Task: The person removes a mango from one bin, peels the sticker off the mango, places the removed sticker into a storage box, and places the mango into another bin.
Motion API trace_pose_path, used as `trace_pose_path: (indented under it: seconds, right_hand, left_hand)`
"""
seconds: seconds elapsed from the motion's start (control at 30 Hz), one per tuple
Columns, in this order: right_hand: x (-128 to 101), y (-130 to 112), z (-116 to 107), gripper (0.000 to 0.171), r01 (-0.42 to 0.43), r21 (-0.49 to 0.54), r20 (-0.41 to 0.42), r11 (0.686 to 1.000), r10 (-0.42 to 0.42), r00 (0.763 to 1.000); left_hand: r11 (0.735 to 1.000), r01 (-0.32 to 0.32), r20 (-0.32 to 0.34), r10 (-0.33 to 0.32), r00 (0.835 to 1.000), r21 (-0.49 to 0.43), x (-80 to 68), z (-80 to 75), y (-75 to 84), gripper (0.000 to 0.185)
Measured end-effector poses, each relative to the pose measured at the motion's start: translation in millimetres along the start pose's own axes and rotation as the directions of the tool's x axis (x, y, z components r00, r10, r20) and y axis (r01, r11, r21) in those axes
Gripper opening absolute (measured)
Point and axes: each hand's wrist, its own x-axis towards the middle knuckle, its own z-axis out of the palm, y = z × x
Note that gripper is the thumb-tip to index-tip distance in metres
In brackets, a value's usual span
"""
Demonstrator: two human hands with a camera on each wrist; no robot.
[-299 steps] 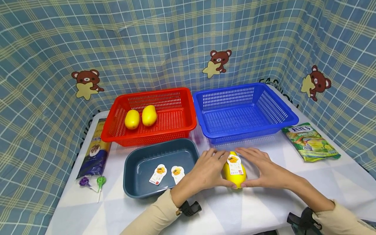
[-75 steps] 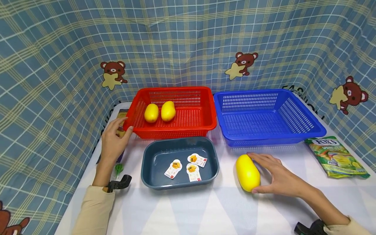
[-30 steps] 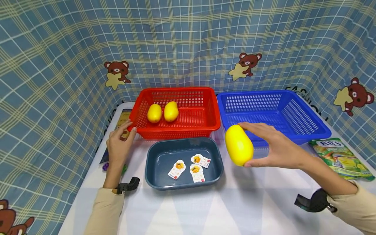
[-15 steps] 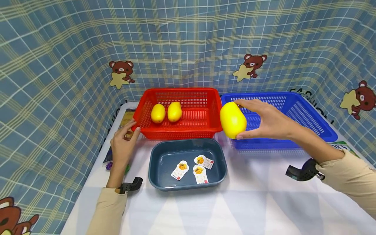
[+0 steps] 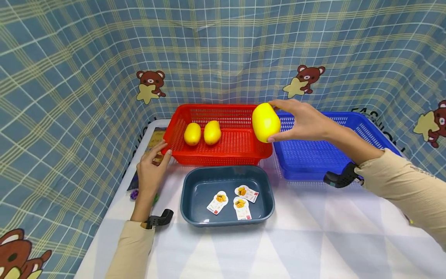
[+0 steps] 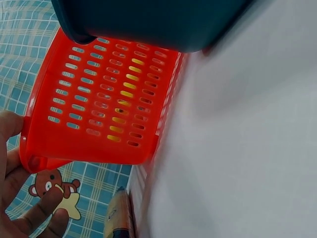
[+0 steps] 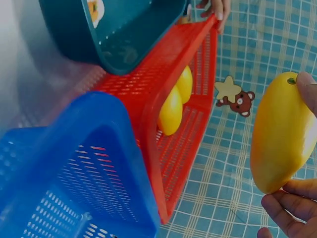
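My right hand (image 5: 304, 121) holds a yellow mango (image 5: 265, 123) between thumb and fingertips, raised over the right end of the red basket (image 5: 217, 161). The right wrist view shows the mango (image 7: 282, 134) lengthwise, its stem spot under the thumb. Two more mangoes lie side by side inside the basket, a left mango (image 5: 192, 134) and a right mango (image 5: 212, 133). With thumb and fingers, my left hand (image 5: 152, 170) pinches the rim at the basket's front left corner; the left wrist view has the red basket (image 6: 99, 99) from its side.
In front stands a dark teal tray (image 5: 226, 223) with three mango-picture tags, one a paper tag (image 5: 242, 209). A blue basket (image 5: 306, 172) adjoins on the right. Left lie a gold-and-navy packet (image 5: 158, 135) and a purple lollipop (image 5: 134, 194). A plaid curtain (image 5: 223, 54) closes the back.
The tag once on the third mango is off; three tags now lie in the tray. My right hand lifted this mango from the table and carried it left. My left hand moved to the red basket.
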Motion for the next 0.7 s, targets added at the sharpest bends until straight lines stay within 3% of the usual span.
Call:
trace_pose_path:
  seconds: [0.3, 0.7]
  right_hand:
    - [35.3, 8.2, 1.9, 0.098, -0.013, -0.030, 0.042, 0.999, 0.015, 0.999]
    - [86.9, 11.7, 7.9, 0.101, -0.007, -0.043, 0.103, 0.999, 0.011, 0.995]
  left_hand:
    - [0.997, -0.043, -0.004, 0.043, 0.999, -0.065, 1.2, 1.1, -3.7, 0.035]
    - [0.996, -0.058, -0.005, 0.058, 0.998, -0.074, 1.0, 1.0, -5.6, 0.035]
